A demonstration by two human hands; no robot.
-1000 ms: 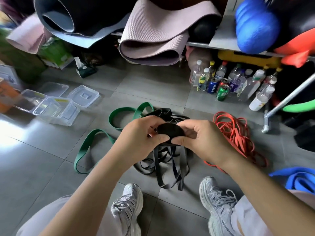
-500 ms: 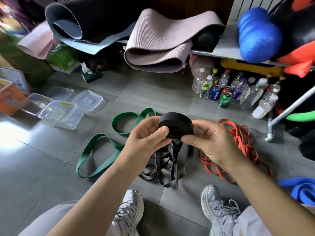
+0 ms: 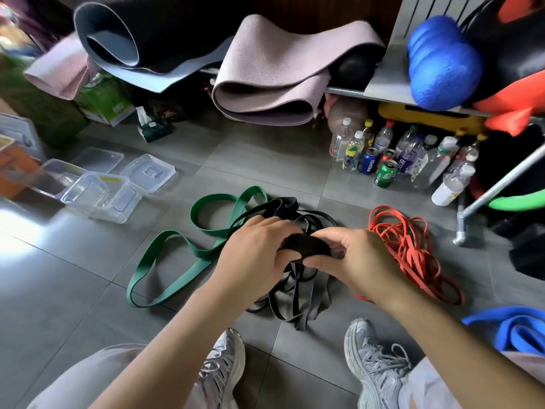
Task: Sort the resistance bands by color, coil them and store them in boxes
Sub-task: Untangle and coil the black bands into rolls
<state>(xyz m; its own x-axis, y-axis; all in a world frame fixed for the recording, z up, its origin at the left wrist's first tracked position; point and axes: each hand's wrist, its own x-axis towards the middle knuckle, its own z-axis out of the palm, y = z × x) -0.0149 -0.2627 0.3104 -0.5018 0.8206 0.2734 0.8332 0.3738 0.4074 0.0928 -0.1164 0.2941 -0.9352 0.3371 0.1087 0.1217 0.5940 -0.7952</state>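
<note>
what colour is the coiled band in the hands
Black; the coiled rubber resistance band shows best in the head view.

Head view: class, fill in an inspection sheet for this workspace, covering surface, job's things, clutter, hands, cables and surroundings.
Surface: grey tiled floor, bare in patches between the bands.
Job's things: coiled black rubber band held over a loose pile of black bands; long flat green band to its left; tangle of thin orange-red bands to its right; clear plastic boxes at far left, open and seemingly empty, with a clear lid beside them.
Clutter: plastic bottles and drink cans standing below the shelf.
Grippers: left hand and right hand both grip the coil, fingers curled round it.
Cables: nothing seen.
Surroundings: rolled pink mat and ridged blue foam roller on a metal shelf.
</note>
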